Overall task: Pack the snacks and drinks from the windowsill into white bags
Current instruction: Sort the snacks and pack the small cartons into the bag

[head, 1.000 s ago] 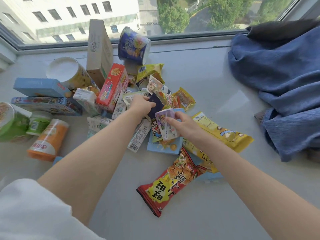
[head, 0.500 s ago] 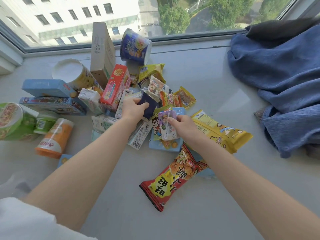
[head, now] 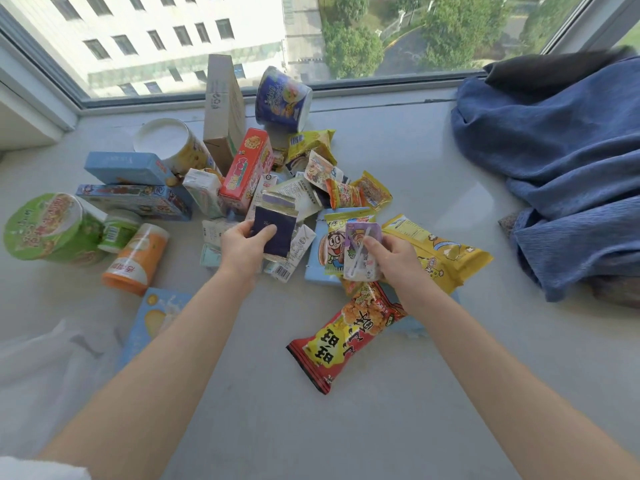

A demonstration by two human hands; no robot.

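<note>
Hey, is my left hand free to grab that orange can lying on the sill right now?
Probably not yet. Your left hand already grips a dark blue packet, so it has no free fingers. The orange can itself lies uncovered just left of that hand, with nothing blocking the way.

A crumpled blue textured fabric (head: 554, 174) is lying heaped at the right end of the pale grey windowsill (head: 398, 393), with a dark grey cloth (head: 547, 69) resting on its top edge against the window glass (head: 311, 32).
</note>
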